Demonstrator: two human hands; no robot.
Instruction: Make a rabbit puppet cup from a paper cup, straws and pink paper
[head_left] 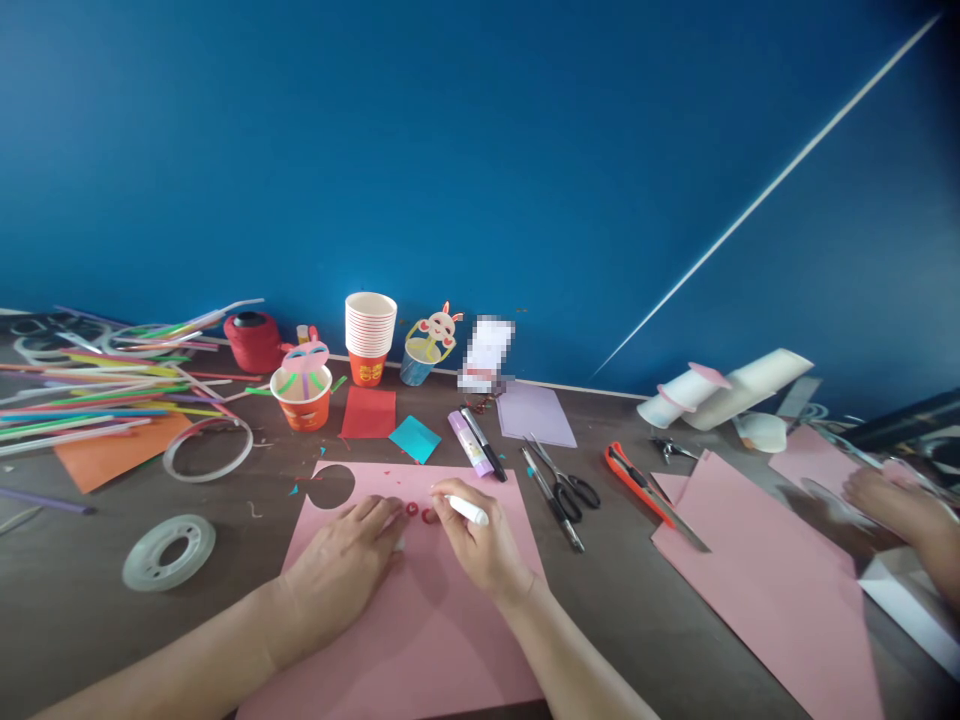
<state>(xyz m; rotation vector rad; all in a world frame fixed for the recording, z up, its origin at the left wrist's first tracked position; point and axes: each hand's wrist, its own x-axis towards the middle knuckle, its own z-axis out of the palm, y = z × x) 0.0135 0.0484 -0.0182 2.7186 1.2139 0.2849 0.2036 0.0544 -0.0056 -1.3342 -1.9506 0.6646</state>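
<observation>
A pink sheet of paper (450,640) with a round hole cut near its far left corner lies before me. My left hand (341,560) rests on it, fingers laid against the paper beside two small red pieces (412,509). A bit of something white shows under its edge, too hidden to name. My right hand (484,545) is closed around a white marker (469,510), close to the red pieces; the marker's tip is hidden by the fingers. Just beyond the sheet's far edge lie a purple glue stick (469,446) and a black marker (484,445).
Scissors (570,485), a pen (553,500) and a red utility knife (645,485) lie at right, near more pink paper (765,580). Another person's hand (892,500) works far right. Paper cups (371,330), tape (169,553) and straws (90,400) are left.
</observation>
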